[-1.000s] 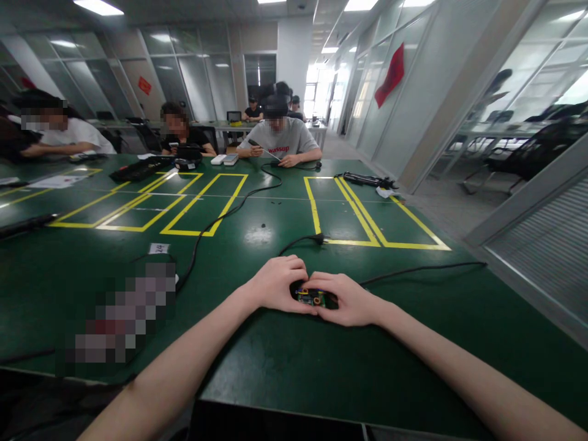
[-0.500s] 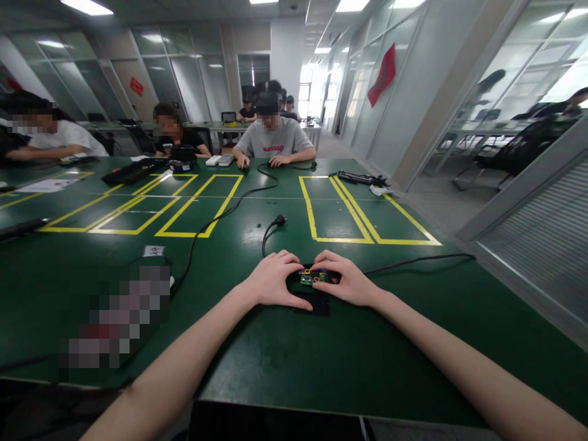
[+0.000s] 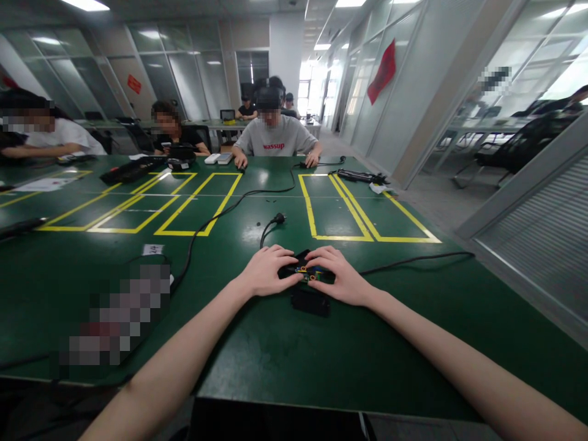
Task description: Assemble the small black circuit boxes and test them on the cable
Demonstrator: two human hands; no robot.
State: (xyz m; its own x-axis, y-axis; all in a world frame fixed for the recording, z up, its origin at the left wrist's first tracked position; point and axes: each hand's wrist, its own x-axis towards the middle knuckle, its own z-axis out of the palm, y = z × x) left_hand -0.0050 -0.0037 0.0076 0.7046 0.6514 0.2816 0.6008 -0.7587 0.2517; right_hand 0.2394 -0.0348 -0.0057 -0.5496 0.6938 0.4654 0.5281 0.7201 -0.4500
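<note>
A small green circuit board (image 3: pixel 307 275) with copper-coloured coils sits between my two hands, in front of a black plastic shell (image 3: pixel 302 255). My left hand (image 3: pixel 269 269) is closed on the board's left end, thumb in front and fingers behind. From the right, my right hand (image 3: pixel 342 275) pinches the same board, its fingers curled over the far side. A separate black cover piece (image 3: pixel 311 302) lies on the green table (image 3: pixel 294 361) just in front of the board. Part of the board and shell is hidden by my fingers.
Beyond my hands lies a black plug (image 3: pixel 278 218) on a short cord. Another black cable (image 3: pixel 422 260) runs right. A pixelated object (image 3: pixel 122 315) lies at left beside a white label (image 3: pixel 153 250). Yellow tape outlines (image 3: pixel 340 238) mark the table. A co-worker (image 3: pixel 275 135) sits opposite.
My left thumb has moved up from the black cover piece to the board's edge. The shell behind the board now shows tilted. Opposite, the co-worker's hand has shifted right with a cable.
</note>
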